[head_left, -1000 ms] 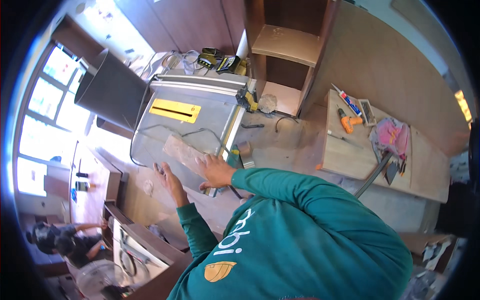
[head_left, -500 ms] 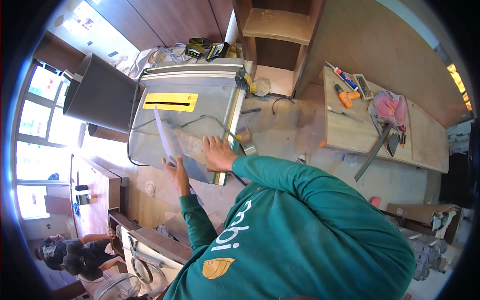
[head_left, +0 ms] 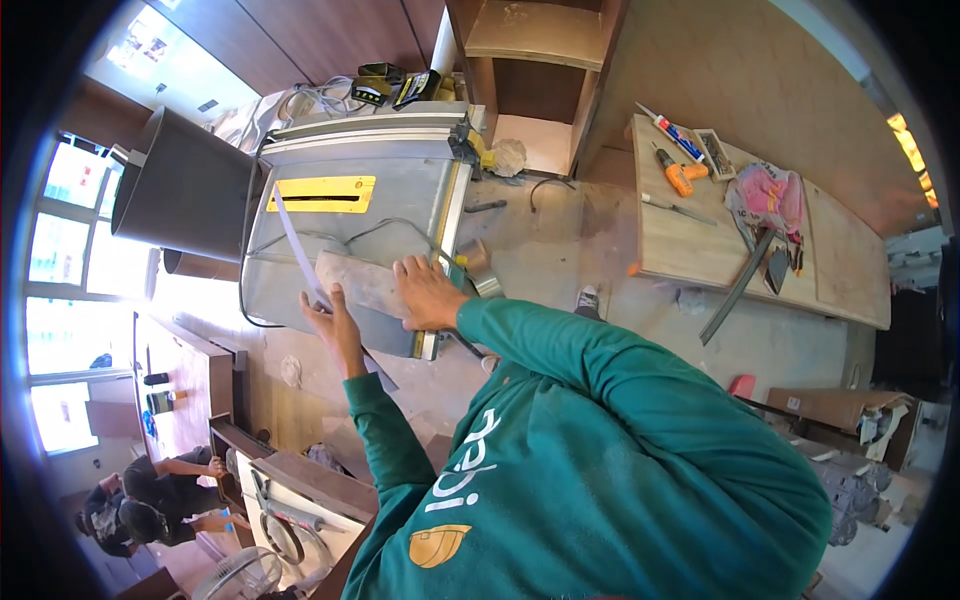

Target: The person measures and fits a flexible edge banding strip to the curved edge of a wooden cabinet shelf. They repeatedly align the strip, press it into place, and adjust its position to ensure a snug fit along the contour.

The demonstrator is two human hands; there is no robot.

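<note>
A long thin pale strip (head_left: 298, 240) slants across the grey table saw (head_left: 410, 190), its far tip by the yellow slotted insert plate (head_left: 320, 194). My left hand (head_left: 335, 325) has this strip between thumb and fingers at the saw's near edge; the strip's other end sticks out past my wrist. A short, dusty brown board (head_left: 362, 284) lies on the saw top to the right of the strip. My right hand (head_left: 430, 295) grips its right end, fingers over one edge and thumb toward the other. A dark cable (head_left: 390, 225) loops across the saw top.
Right of the saw, a low wooden worktop (head_left: 680, 240) bears an orange drill (head_left: 682, 172), a sealant tube (head_left: 672, 135) and a pink bag (head_left: 768, 195). A dark cylinder (head_left: 185, 185) stands left. An open cabinet (head_left: 535, 50) rises behind. Other people (head_left: 150, 500) are at lower left.
The view has shifted, so the saw sits slightly further left. My left hand and the strip have tilted leftward, and the board between my hands shows more plainly.
</note>
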